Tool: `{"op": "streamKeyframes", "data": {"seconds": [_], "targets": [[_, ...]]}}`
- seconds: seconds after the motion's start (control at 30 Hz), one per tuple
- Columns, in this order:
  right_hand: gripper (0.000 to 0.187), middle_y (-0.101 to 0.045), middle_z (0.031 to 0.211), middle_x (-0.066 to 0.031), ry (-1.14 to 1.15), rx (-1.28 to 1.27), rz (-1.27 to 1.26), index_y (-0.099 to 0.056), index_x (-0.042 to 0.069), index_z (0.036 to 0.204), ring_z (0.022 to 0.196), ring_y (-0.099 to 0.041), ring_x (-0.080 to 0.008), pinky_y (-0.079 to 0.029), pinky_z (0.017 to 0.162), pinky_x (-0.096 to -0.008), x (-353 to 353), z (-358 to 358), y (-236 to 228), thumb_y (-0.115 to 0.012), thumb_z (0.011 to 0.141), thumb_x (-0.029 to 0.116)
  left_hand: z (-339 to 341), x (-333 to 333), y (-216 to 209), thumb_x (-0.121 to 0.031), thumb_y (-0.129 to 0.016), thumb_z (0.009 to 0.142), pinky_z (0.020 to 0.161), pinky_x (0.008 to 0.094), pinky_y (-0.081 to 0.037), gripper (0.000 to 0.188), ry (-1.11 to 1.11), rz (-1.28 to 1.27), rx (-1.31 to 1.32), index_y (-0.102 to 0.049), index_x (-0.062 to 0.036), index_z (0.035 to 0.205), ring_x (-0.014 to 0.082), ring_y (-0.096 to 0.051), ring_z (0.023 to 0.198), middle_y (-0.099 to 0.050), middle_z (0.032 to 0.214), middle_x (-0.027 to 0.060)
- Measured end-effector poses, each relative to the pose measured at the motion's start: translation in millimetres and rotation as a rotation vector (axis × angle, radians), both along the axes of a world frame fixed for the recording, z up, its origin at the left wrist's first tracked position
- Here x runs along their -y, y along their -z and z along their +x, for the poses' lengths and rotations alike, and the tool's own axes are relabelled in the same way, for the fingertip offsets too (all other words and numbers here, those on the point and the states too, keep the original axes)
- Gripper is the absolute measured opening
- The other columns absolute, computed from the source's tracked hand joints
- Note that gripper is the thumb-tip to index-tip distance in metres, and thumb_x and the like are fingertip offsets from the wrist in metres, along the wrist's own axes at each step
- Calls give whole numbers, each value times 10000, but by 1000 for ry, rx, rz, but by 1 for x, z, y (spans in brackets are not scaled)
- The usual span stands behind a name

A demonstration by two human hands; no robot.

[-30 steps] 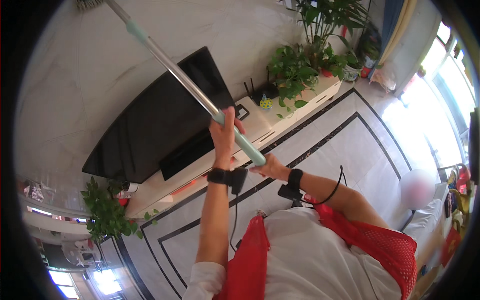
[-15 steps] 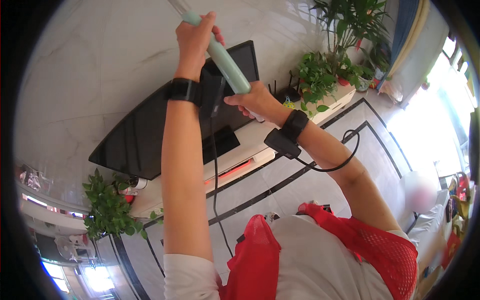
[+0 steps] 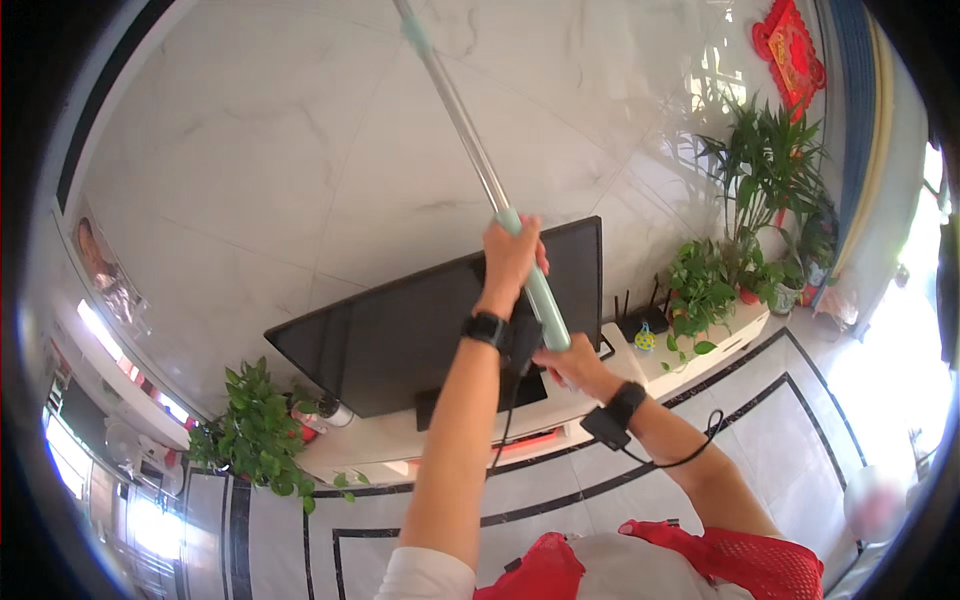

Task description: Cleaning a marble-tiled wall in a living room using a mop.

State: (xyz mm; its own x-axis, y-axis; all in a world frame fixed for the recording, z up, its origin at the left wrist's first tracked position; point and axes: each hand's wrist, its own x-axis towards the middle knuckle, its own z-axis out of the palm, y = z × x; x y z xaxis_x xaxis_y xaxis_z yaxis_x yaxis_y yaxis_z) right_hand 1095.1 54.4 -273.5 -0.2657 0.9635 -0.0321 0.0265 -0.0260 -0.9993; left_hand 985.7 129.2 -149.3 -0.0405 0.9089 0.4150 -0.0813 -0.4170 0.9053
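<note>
A long pole [image 3: 460, 115] with a silver shaft and pale green sleeves slants up to the top edge, where its far end is out of view. My left hand [image 3: 511, 262] is wrapped around the upper part of its green grip. Lower down, my right hand [image 3: 580, 366] closes round the pole's bottom end. Both wrists carry black bands with small black boxes and cables. Behind the hands stands a wide black television [image 3: 400, 350], and the pole rises in front of the pale marble wall [image 3: 300, 170].
The television rests on a long white cabinet [image 3: 375, 436]. Leafy potted plants flank it, one at the left [image 3: 258, 430] and several at the right [image 3: 700, 290]. A black router [image 3: 640, 318] sits on the cabinet. At the upper right hang a red ornament [image 3: 793, 55] and a blue curtain [image 3: 858, 120].
The view has tilted up, showing more wall and pole. My hands and the pole appear lower and further right in the picture, both hands still gripping it.
</note>
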Motion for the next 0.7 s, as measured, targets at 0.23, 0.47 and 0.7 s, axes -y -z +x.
{"op": "streamKeyframes", "data": {"seconds": [0.23, 0.47, 0.7], "targets": [[301, -554, 509, -32, 90, 129, -145, -572, 32, 579, 424, -519, -106, -404, 394, -279, 59, 33, 157, -730, 730, 239, 39, 49, 150, -142, -568, 877, 333, 296, -430, 134, -47, -206, 45, -484, -38, 863, 147, -512, 367, -510, 508, 48], [301, -581, 540, -30, 4, 198, -349, -594, 30, 600, 460, -548, -109, -443, 439, -272, 151, 64, 246, -713, 730, 274, 57, 125, 284, -137, -588, 865, 350, 274, -421, 186, -79, -388, 80, -461, -6, 902, 130, -514, 383, -511, 529, 36], [297, -585, 540, -25, -31, 316, -489, -594, 53, 572, 457, -536, -107, -425, 436, -271, 210, 93, 286, -717, 688, 298, 81, 189, 316, -149, -575, 864, 381, 279, -426, 176, -70, -488, -79, -461, -34, 796, 140, -533, 397, -516, 515, 35]]}}
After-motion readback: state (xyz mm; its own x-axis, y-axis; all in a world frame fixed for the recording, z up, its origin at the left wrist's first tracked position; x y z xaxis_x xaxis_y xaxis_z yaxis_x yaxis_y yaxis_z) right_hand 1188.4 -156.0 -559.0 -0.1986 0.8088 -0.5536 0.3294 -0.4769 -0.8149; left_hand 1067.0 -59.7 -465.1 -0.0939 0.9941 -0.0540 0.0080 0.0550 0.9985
